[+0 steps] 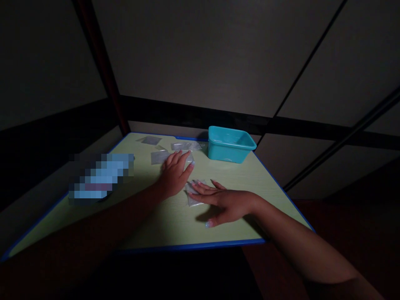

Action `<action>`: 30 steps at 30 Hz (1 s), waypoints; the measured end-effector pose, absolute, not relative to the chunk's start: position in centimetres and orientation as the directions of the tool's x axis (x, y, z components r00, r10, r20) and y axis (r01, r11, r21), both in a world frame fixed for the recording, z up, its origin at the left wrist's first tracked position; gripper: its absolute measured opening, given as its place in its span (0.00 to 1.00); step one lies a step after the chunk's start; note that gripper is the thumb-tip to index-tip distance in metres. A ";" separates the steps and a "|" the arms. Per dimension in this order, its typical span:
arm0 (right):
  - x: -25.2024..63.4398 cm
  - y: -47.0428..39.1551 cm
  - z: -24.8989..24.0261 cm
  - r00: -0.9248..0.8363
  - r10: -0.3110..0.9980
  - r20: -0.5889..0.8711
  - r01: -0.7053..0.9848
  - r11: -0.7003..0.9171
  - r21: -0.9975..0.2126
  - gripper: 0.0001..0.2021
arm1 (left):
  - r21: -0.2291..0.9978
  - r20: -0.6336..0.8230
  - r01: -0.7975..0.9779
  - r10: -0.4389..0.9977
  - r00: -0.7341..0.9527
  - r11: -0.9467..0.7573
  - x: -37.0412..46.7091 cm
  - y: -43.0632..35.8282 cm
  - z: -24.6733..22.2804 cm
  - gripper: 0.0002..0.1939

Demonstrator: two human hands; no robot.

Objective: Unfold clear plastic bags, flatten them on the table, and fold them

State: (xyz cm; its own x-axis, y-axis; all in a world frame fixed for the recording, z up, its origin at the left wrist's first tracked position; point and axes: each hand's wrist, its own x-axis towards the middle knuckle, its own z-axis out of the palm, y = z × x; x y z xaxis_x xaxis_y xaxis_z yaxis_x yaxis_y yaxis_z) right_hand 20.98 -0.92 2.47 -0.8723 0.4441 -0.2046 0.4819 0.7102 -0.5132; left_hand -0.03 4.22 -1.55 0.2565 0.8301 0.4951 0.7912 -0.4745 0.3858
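My table [156,229] was pale yellow-green with faint grain and a blue edge [200,245], lit mostly across its middle in a dim room. Panelled walls [193,54] rose beyond, crossed by a black band [187,112], with a dark red post [101,58] at the left and a dark reddish floor [325,225] at the right. My right hand [233,203] lay palm down, fingers spread, over a clear packet [192,200] near the middle, gripping nothing. My left hand [176,174], also open and loosely extended, reached among flat clear packets [158,157] farther left. A turquoise tub [228,151] stood at the far right; a pixelated object [103,177] lay left, unreadable.
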 end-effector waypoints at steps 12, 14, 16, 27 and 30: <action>19.4 -1.6 1.1 -0.858 0.487 -0.162 0.511 0.778 -0.366 0.42 | 0.386 0.477 0.791 0.837 0.269 -0.475 0.0 4.3 -1.6 0.26; 19.4 -1.6 1.0 -0.860 0.491 -0.140 0.506 0.784 -0.359 0.41 | 0.390 0.474 0.789 0.838 0.271 -0.475 0.0 4.3 -1.6 0.26; 19.5 -1.5 0.9 -0.860 0.494 -0.128 0.505 0.788 -0.352 0.41 | 0.392 0.477 0.786 0.836 0.272 -0.479 0.0 4.4 -1.7 0.25; 19.6 -1.6 1.0 -0.851 0.512 -0.118 0.517 0.776 -0.362 0.43 | 0.359 0.470 0.793 0.829 0.302 -0.492 -0.2 4.5 -2.1 0.25; 19.7 -1.3 1.4 -0.859 0.507 -0.066 0.495 0.791 -0.359 0.41 | 0.362 0.466 0.789 0.830 0.307 -0.496 -0.2 4.5 -2.2 0.26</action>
State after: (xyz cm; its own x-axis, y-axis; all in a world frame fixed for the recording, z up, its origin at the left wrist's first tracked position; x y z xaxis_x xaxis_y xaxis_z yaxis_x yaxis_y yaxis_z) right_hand 19.70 -1.29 1.40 -0.8593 0.5073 -0.0658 0.4947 0.7915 -0.3589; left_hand -0.16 4.48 -2.21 0.3070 0.8297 0.4662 0.7893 -0.4957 0.3624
